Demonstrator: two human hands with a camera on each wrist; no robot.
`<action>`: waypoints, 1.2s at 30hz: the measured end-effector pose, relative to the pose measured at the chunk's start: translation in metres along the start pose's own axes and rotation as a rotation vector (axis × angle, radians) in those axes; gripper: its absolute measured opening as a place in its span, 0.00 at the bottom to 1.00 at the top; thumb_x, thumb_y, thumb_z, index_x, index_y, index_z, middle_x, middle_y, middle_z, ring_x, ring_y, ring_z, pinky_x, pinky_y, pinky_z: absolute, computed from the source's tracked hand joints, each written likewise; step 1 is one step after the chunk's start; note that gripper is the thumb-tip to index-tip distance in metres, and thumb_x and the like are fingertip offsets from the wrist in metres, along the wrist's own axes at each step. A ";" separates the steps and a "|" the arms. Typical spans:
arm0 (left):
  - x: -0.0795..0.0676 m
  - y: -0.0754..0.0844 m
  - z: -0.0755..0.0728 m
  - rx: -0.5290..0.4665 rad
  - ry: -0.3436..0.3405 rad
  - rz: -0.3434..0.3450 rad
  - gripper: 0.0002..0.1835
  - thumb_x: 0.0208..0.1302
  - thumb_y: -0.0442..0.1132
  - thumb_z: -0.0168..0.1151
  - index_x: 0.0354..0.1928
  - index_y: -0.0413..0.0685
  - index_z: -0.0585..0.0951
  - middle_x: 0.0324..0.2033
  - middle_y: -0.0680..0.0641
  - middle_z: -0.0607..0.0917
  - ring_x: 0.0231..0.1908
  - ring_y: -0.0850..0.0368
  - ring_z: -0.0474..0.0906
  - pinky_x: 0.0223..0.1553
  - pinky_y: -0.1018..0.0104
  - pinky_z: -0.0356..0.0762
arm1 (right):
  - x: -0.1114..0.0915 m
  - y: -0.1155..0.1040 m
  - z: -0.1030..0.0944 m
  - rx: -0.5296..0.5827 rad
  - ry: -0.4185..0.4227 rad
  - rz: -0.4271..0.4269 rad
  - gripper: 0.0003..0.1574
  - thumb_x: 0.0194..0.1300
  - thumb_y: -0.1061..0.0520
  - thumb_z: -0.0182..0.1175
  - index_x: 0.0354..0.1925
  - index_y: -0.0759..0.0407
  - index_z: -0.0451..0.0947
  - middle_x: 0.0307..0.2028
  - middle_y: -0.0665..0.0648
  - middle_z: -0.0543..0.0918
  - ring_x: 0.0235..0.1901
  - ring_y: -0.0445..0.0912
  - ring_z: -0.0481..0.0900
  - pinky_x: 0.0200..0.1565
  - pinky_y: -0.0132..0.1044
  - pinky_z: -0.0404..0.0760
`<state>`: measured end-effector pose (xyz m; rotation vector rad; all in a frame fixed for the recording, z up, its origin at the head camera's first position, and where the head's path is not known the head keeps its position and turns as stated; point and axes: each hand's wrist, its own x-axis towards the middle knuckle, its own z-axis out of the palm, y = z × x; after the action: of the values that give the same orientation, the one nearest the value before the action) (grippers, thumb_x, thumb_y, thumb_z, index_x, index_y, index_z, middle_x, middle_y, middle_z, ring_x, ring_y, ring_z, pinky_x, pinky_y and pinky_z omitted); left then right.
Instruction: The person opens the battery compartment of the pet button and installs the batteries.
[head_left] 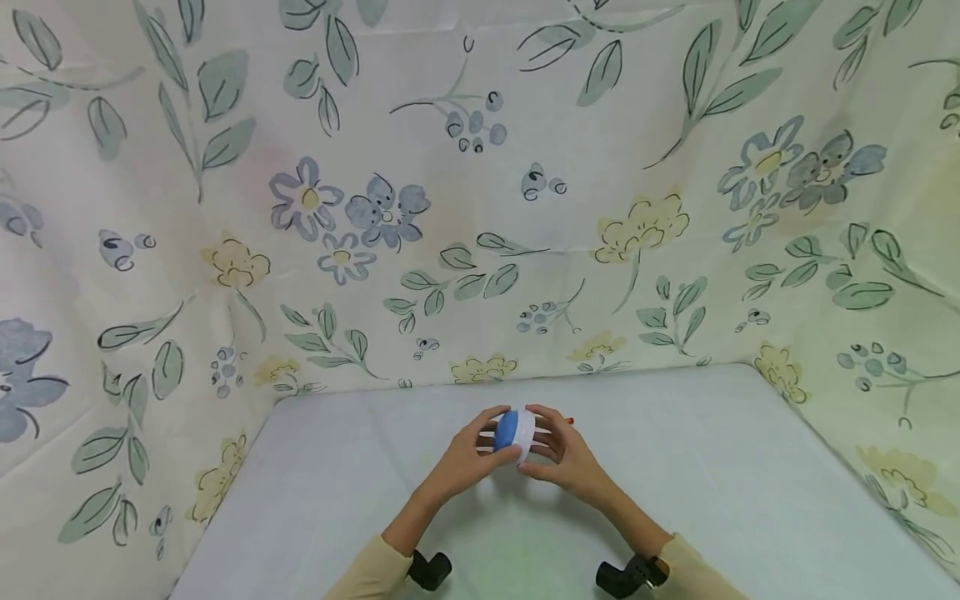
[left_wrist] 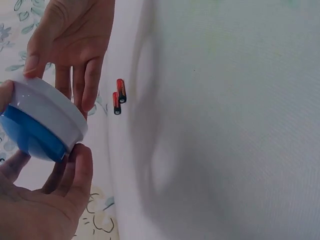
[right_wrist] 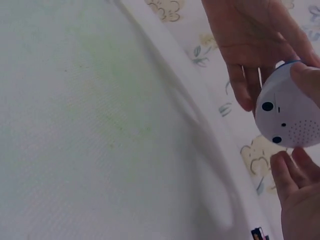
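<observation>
A round device (head_left: 517,433) with a blue dome-like side and a white body is held above the table, tilted on edge between both hands. My left hand (head_left: 468,457) grips it from the blue side, thumb and fingers spread round its edge. My right hand (head_left: 566,458) holds the white side between thumb and fingertips. In the right wrist view the device's white face (right_wrist: 290,110) shows a patch of small holes and several dark round spots. Two red and black batteries (left_wrist: 119,95) lie on the table beyond the hands, mostly hidden behind the right hand in the head view.
A white cloth-covered table (head_left: 300,517) spreads under the hands. Floral fabric (head_left: 480,208) hangs behind it and along both sides. Each wrist carries a black camera, one on the left wrist (head_left: 430,571) and one on the right (head_left: 626,577).
</observation>
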<state>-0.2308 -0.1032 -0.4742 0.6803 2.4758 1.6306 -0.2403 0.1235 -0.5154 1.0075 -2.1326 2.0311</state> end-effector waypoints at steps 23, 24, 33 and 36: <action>-0.003 -0.002 -0.004 -0.059 -0.135 0.061 0.37 0.70 0.42 0.68 0.77 0.61 0.63 0.64 0.46 0.74 0.57 0.49 0.78 0.53 0.60 0.79 | -0.003 -0.001 -0.005 -0.108 -0.062 0.079 0.60 0.55 0.62 0.78 0.78 0.51 0.57 0.60 0.63 0.70 0.53 0.58 0.77 0.56 0.49 0.78; -0.003 -0.001 -0.004 -0.057 -0.137 0.061 0.38 0.69 0.41 0.69 0.76 0.61 0.64 0.63 0.46 0.74 0.56 0.50 0.79 0.52 0.62 0.79 | -0.003 -0.001 -0.005 -0.119 -0.067 0.083 0.60 0.55 0.61 0.79 0.78 0.51 0.57 0.60 0.62 0.70 0.53 0.57 0.77 0.56 0.49 0.78; -0.002 -0.004 -0.005 -0.031 -0.116 0.058 0.38 0.64 0.40 0.74 0.73 0.60 0.68 0.62 0.47 0.77 0.50 0.56 0.82 0.47 0.64 0.81 | -0.002 -0.005 -0.006 -0.154 -0.103 0.049 0.60 0.55 0.62 0.79 0.78 0.55 0.57 0.61 0.61 0.69 0.52 0.57 0.76 0.54 0.46 0.80; -0.002 -0.003 -0.006 -0.030 -0.111 0.059 0.38 0.64 0.40 0.74 0.73 0.59 0.68 0.63 0.47 0.76 0.50 0.55 0.82 0.47 0.64 0.81 | -0.002 -0.007 -0.005 -0.161 -0.105 0.041 0.60 0.55 0.62 0.79 0.78 0.57 0.57 0.60 0.62 0.69 0.52 0.57 0.76 0.53 0.48 0.80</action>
<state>-0.2322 -0.1098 -0.4752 0.8240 2.3708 1.5994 -0.2378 0.1296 -0.5094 1.0779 -2.3434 1.8248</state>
